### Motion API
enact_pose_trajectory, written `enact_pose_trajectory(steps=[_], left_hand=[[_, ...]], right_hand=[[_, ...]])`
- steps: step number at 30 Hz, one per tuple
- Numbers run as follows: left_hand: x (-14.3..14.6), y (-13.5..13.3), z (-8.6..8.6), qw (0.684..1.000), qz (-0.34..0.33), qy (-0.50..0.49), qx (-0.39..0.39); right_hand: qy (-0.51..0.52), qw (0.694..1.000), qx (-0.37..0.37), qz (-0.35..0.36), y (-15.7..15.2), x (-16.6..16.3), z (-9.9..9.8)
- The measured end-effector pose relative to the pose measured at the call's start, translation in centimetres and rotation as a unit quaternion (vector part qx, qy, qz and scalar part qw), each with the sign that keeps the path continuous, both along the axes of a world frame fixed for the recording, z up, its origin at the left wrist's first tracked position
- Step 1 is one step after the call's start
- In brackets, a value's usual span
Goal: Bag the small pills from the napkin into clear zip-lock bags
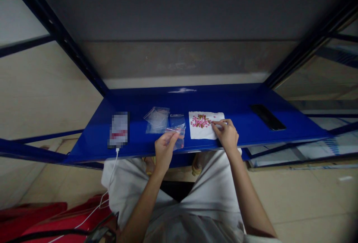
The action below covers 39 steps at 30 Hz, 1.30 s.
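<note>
My left hand (164, 149) pinches a small clear plastic bag (178, 135) just above the front edge of the blue shelf (240, 121). My right hand (227, 134) rests on a white paper napkin (203, 131), its fingertips pressed together at the edge of a pile of pink and brown pills (200, 121). Whether a pill is between the fingers is too small to tell. Several more empty clear bags (157, 118) lie on the shelf to the left of the napkin.
A phone (119, 128) with a white cable (112, 175) lies at the shelf's left. A second dark phone (267, 117) lies at the right. Blue rack uprights (56, 30) frame the shelf. Something red (56, 217) lies on the floor at lower left.
</note>
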<state>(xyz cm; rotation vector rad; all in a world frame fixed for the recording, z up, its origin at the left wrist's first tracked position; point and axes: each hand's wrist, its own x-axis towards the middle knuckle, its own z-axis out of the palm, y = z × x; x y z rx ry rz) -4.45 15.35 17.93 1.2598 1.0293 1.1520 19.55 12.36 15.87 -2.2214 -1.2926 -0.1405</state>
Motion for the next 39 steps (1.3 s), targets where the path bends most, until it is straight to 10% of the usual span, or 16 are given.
enact_pose_trajectory(steps=[8, 15, 22, 30, 35, 39], left_hand=[[-0.9, -0.7, 1.5, 0.991, -0.039, -0.075, -0.101], [-1.4, -0.7, 0.3, 0.982, 0.044, 0.113, 0.145], [-1.5, -1.2, -0.5, 0.901, 0.020, 0.264, 0.344], [-1.5, -0.7, -0.4, 0.821, 0.043, 0.287, 0.491], [-2.3, -0.2, -0.8, 0.837, 0.030, 0.302, 0.456], [-3.0, -0.2, -0.7, 0.888, 0.082, 0.267, 0.365]], right_hand=[[0.033, 0.999, 0.023, 0.000, 1.2, 1.1, -0.3], [0.250, 0.945, 0.127, 0.167, 0.6, -1.8, 2.7], [0.311, 0.885, 0.040, 0.345, -1.2, -8.1, 6.7], [0.246, 0.917, 0.037, 0.311, -1.0, -10.4, 5.4], [0.303, 0.879, 0.045, 0.367, -0.3, -8.4, 4.4], [0.186, 0.959, 0.116, 0.176, 0.9, -2.7, 3.1]])
